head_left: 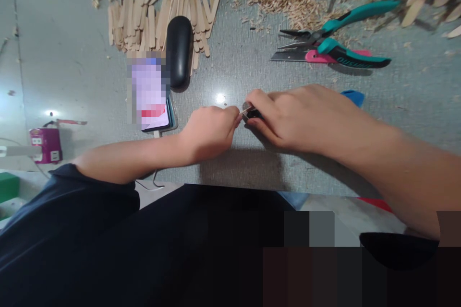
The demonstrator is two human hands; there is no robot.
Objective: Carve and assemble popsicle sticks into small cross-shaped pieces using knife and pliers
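My left hand [212, 132] is closed in a pinch on a thin pale wooden stick [245, 112], of which only a short tip shows. Fingertips nearly meet those of my right hand [298, 115], whose thumb and fingers are closed round a small dark tool [254, 113] with a greyish rounded end. Most of that tool is hidden in the fingers, so its kind is unclear. The stick's tip reaches the tool's end. Both hands are just above the table, near its front edge.
Wooden craft sticks [151, 24] lie piled behind a black case [179, 53] and a phone [151, 91]. Teal-handled pliers [326, 38] rest over a pink-handled cutter [320, 56]. Wood shavings [288, 2] and more sticks lie behind. A purple box [50, 145] sits left.
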